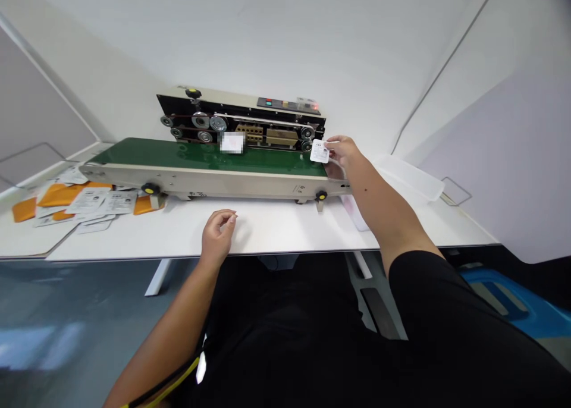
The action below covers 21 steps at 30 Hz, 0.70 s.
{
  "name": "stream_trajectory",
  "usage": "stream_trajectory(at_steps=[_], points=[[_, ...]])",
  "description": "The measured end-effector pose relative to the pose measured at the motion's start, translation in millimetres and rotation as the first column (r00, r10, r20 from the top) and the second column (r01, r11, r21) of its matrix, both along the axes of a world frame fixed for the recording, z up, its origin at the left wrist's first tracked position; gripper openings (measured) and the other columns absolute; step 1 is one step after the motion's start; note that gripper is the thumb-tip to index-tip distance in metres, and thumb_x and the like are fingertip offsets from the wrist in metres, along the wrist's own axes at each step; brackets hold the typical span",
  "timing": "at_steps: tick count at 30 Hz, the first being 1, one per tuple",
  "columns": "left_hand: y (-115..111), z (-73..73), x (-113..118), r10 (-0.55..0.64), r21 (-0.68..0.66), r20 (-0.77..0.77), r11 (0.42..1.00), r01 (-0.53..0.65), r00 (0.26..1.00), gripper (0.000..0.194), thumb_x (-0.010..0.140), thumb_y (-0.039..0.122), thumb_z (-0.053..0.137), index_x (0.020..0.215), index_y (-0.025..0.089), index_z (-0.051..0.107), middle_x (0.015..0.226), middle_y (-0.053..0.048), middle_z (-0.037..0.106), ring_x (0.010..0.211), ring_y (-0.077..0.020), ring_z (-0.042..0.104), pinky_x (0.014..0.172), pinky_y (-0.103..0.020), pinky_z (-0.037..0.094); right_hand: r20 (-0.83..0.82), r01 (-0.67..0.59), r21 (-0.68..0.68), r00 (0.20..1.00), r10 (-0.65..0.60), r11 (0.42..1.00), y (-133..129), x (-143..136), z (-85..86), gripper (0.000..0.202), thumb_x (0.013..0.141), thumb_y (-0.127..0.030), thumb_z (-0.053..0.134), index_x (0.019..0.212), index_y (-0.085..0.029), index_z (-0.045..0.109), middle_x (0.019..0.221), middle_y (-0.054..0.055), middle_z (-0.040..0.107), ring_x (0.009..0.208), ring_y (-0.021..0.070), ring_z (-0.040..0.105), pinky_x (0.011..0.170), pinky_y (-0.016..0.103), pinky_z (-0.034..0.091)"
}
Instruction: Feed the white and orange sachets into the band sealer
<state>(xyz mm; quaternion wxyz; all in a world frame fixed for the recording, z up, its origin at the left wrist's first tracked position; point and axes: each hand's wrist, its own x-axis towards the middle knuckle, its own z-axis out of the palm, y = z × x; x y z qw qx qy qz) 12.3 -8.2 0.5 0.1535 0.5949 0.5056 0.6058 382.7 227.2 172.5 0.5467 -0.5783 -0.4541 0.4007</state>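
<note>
My right hand [341, 148] pinches the edge of a small white printed packet [319, 151] at the right end of the sealing machine [250, 121]. A second packet [232, 142], its face blurred out, is by the machine's rollers above the green conveyor belt [160, 155]. Over the white table [263, 229], in front of the conveyor, my left hand [218, 234] has its fingers curled together; whether anything small is between them is hidden.
White printed packets [91, 200] and orange ones [56, 195] lie piled at the conveyor's left end. At the right are a translucent tray [413, 182] and a wire handle [457, 192]. Black-and-yellow knobs [150, 188] stick out from the conveyor's front.
</note>
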Motion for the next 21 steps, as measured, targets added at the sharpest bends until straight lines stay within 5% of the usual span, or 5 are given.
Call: stream_trajectory(at_steps=[7,13,18,21], points=[[-0.5,1.8,-0.1,-0.010,-0.008,-0.020,1.000,0.009,1.000,0.024,0.100,0.044,0.060,0.095,0.022,0.070,0.109,-0.008,0.071,0.108,-0.0247,0.067,0.098,-0.041,0.054,0.064,0.042,-0.020,0.997,-0.041,0.999,29.9,-12.5,1.5,0.024,0.087,-0.002,0.073,0.085,-0.017,0.055,0.068,-0.002,0.061,0.056,0.0082,0.056,0.052,0.021,0.047],[-2.3,4.9,1.4,-0.008,-0.016,-0.014,1.000,0.007,1.000,0.025,0.100,0.044,0.059,0.093,0.022,0.069,0.109,-0.008,0.070,0.108,-0.0254,0.066,0.098,-0.043,0.055,0.104,0.115,0.094,0.987,-0.124,0.989,22.7,-5.9,6.9,0.014,0.094,-0.017,0.072,0.095,-0.016,0.058,0.080,-0.001,0.062,0.061,0.0069,0.055,0.064,0.024,0.055],[-3.6,6.5,2.5,-0.008,-0.005,-0.024,1.000,0.007,1.000,0.025,0.099,0.044,0.059,0.092,0.023,0.069,0.107,-0.007,0.071,0.107,-0.0255,0.067,0.097,-0.043,0.055,0.201,0.295,0.324,0.907,-0.370,0.899,-13.4,44.2,6.2,0.019,0.097,-0.013,0.054,0.114,-0.016,0.062,0.109,0.008,0.066,0.076,0.0099,0.061,0.071,0.026,0.054],[-2.9,5.9,2.7,-0.011,-0.002,-0.019,1.000,0.011,1.000,0.025,0.099,0.044,0.060,0.092,0.022,0.070,0.108,-0.007,0.071,0.107,-0.0254,0.067,0.097,-0.043,0.055,0.300,0.411,0.449,0.767,-0.568,0.793,-43.6,92.9,-4.6,0.033,0.094,-0.010,0.048,0.122,-0.019,0.062,0.125,0.015,0.066,0.098,0.0202,0.068,0.079,0.035,0.055]])
